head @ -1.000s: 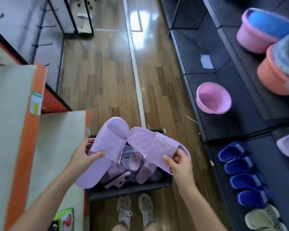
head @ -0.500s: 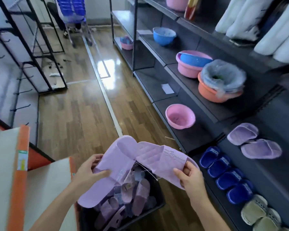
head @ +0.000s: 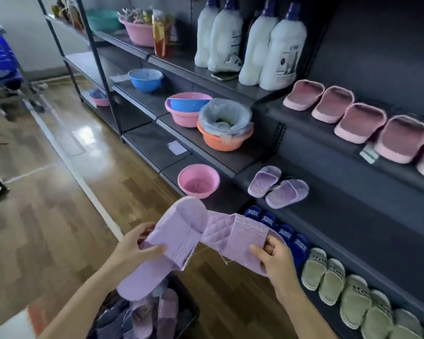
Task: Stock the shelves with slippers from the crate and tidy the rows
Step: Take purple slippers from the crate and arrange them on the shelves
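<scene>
My left hand (head: 137,245) grips one lilac slipper (head: 157,263) at its strap, thumb curled over the top and fingers tucked underneath. My right hand (head: 277,260) pinches the second lilac slipper (head: 230,237) by the edge of its strap, thumb on the outside, fingertips hooked inside. The two slippers touch between my hands, the one in my right hand showing a quilted footbed. Its strap carries a small embossed mark just beyond my right thumb, too faint to read.

Directly below my hands sits the dark crate (head: 190,314), with more lilac and bluish slippers (head: 154,314) heaped in it.

Past my right hand, on the low shelf, runs a row of blue slippers (head: 283,232), each strap printed with white letters I cannot make out; olive-green slippers (head: 338,285) with dark strap lettering, equally blurred, follow on beside my right wrist. Above my right hand, a loose pair of purple slippers (head: 278,187) lies askew on the middle shelf (head: 353,216), near a pink basin (head: 198,181). Higher up stands a row of pink slippers (head: 353,118), with a pale shelf tag (head: 368,154) on the edge, its print illegible. Farthest up are white bottles (head: 274,45) with dark label print, also unreadable.
</scene>
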{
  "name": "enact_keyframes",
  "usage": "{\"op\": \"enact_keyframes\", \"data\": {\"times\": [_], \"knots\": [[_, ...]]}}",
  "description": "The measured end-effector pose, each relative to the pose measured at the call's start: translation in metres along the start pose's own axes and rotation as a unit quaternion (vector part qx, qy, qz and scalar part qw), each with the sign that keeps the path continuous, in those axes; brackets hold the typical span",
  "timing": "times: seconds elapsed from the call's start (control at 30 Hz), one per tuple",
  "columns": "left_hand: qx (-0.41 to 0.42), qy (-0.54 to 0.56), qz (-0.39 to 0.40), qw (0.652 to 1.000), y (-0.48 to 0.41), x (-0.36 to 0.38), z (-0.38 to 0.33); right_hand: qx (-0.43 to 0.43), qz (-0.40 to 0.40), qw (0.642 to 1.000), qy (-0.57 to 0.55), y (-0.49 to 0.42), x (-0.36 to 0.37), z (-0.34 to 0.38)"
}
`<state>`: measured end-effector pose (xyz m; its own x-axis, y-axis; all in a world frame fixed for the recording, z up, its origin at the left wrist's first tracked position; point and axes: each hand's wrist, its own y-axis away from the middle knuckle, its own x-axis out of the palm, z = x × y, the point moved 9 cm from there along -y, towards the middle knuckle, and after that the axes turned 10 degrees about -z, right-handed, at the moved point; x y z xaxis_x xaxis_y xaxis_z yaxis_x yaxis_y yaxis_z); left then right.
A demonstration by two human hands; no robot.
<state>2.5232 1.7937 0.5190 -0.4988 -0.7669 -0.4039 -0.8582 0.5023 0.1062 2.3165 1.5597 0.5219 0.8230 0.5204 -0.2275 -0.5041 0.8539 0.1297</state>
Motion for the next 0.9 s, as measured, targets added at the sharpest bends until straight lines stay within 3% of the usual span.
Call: {"op": "enact_keyframes", "data": {"times": [0.47,0.9], "knots": [[0.075,-0.016,0.122,0.989,0.022,0.24,-0.115,-0.032,-0.071,0.997,-0.002,-0.028,-0.223,-0.032],[0.078,-0.001,0.202,0.976,0.005,0.339,-0.138,-0.011,-0.157,0.987,0.037,-0.04,-0.296,-0.071]]}}
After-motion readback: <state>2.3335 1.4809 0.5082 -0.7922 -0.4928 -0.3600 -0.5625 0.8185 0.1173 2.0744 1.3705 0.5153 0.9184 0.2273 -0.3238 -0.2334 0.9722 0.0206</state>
